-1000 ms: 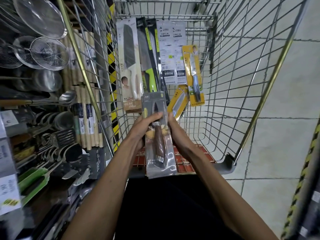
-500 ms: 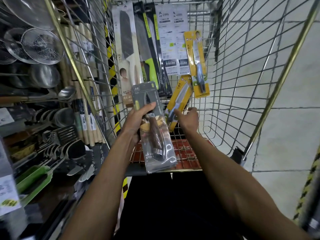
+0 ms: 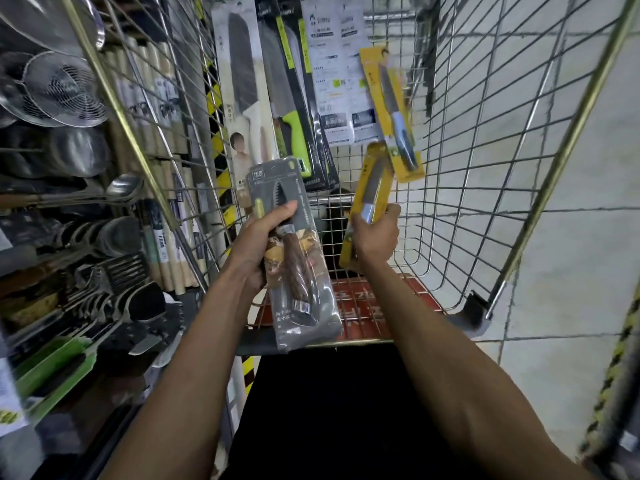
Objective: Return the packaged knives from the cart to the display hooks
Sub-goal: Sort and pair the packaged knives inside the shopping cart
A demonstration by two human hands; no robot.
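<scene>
Grey plastic covers the wood-handled knife pack (image 3: pixel 301 271) that the left hand (image 3: pixel 263 240) grips. The thumb is pressed across the front, over the serrated blade, and the other fingers curl behind the card, out of sight. Most of the pack hangs below those fingers, handle end down. Its top edge stands clear above the thumb, which probably leaves that end free to meet a hook.

The right hand (image 3: pixel 375 237) is clenched round a yellow knife pack (image 3: pixel 370 188), gripping its lower half. The blade end rises tilted above the knuckles, clear of the wire cart (image 3: pixel 485 168). With one pack in each hand, the person seems to be gathering two for a single trip to the display.

Past the fingertips of both hands, more packs lean upright on the cart's far wall. A white-handled knife pack (image 3: pixel 242 98) and a green-handled knife pack (image 3: pixel 291 109) stand beyond the left fingers. White-backed packs (image 3: pixel 332 81) stand between, and a second yellow pack (image 3: pixel 394 112) is just above the right fingers. Leaning this way, they keep their faces and top edges easy to reach.

Outside the cart, beyond the left hand's knuckles, shelving holds wire strainers (image 3: pixel 65 84) and ladles. The knife hooks themselves cannot be made out.
</scene>
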